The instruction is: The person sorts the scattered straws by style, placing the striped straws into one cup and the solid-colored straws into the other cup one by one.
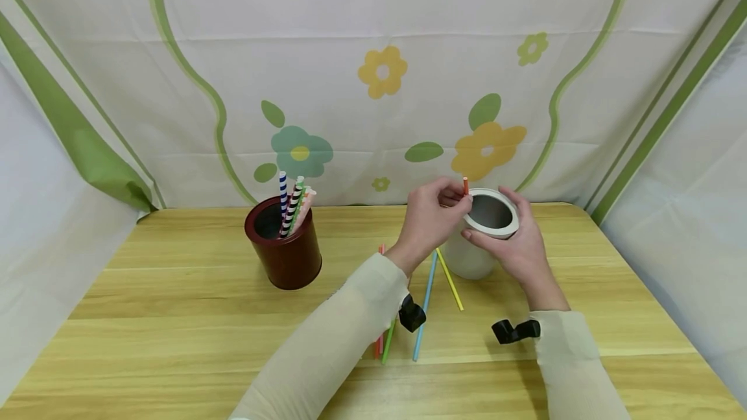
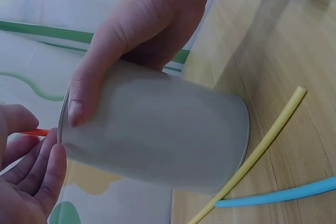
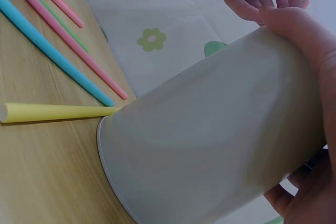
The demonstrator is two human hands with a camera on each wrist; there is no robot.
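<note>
My right hand [image 1: 522,248] grips a white canister [image 1: 467,258] around its upper part, thumb on the near side and fingers on the far side. The canister stands on the table, its pale rim and grey inside facing up. At the left side of that rim, my left hand [image 1: 428,219] pinches an orange-red straw [image 1: 465,185] between thumb and fingers. A short end sticks up above the fingertips; the lower part is hidden. In the left wrist view the orange straw [image 2: 38,132] shows between the fingers, right at the canister's mouth.
A dark red canister [image 1: 292,261] at the left holds several striped straws [image 1: 294,206]. On the table lie a yellow straw [image 1: 450,280] and a blue straw [image 1: 426,306] near the white canister, with green [image 1: 389,342], pink and red ones partly under my left arm. A flowered curtain [image 1: 327,83] hangs behind.
</note>
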